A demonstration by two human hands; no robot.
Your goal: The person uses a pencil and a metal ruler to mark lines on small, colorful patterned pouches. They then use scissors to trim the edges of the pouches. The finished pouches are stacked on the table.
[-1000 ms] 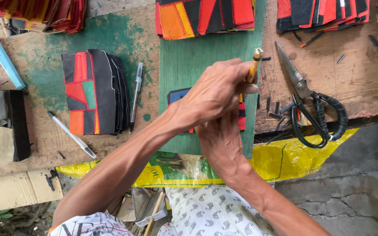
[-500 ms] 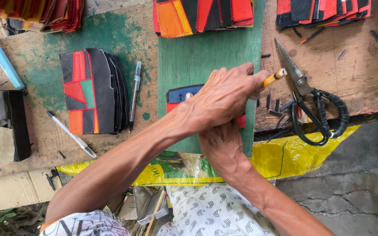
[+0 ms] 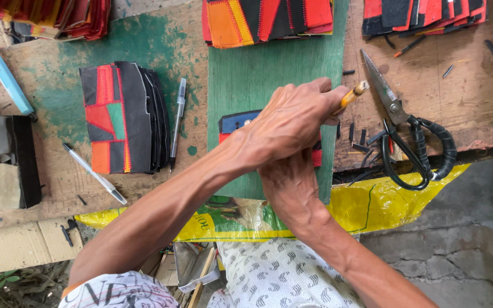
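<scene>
Now our left hand closes around a yellow-handled tool, over a blue and red patch on the green board. Our right hand lies underneath; we cannot tell its grip.

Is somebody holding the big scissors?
No, the big scissors lie by themselves on the wooden bench, while the left hand grips a yellow-handled tool over the right hand.

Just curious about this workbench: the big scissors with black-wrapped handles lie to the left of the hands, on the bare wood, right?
Not quite. In the head view the scissors lie to the right of the left hand, not to its left. They do rest on the bare wood, and their handles are wrapped in black.
</scene>
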